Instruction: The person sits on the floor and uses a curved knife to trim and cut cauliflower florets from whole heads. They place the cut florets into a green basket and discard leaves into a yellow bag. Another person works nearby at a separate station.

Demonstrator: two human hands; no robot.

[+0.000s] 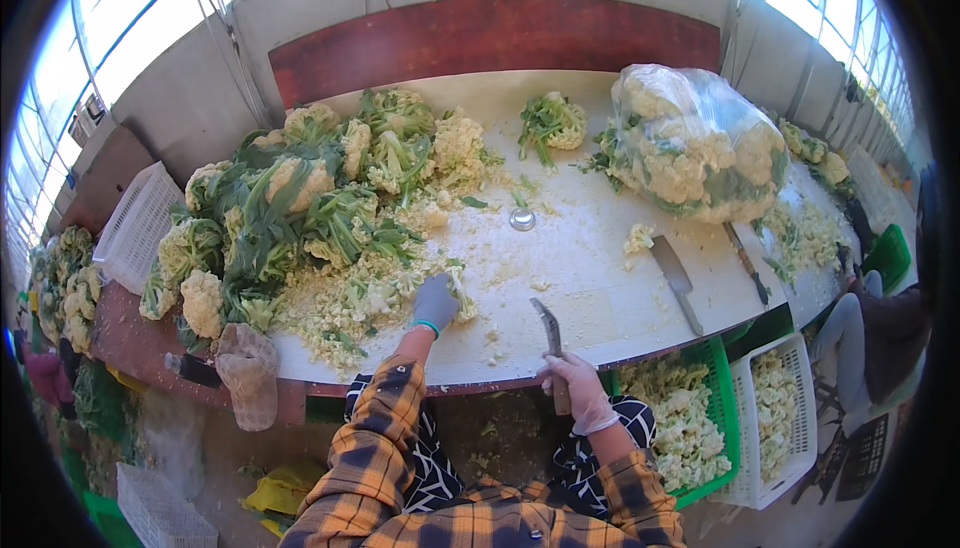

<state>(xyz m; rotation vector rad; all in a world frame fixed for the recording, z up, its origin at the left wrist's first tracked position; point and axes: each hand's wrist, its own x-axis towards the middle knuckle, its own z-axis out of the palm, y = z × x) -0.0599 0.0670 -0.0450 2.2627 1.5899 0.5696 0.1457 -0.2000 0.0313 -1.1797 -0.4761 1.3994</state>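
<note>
My left hand (436,302), in a grey glove with a green band at the wrist, rests at the right edge of a heap of cauliflower scraps (337,315). A cut cauliflower piece (463,299) lies against its fingers; whether they grip it is hard to tell. In my right hand (576,386), under a clear disposable glove, is a knife with a curved blade (550,326), held over the table's front edge with its tip pointing away from me. Leafy cauliflower heads (300,188) are piled beyond my left hand. A small round metal lid or dish (522,219) sits mid-table.
A bag of cauliflower (697,150) stands back right, near a cleaver (675,278), another knife (745,259) and a floret (639,239). Below right are a green crate (724,428) and a white crate (806,428) of florets. A bottle (193,369) lies left; a seated person (877,345) is far right.
</note>
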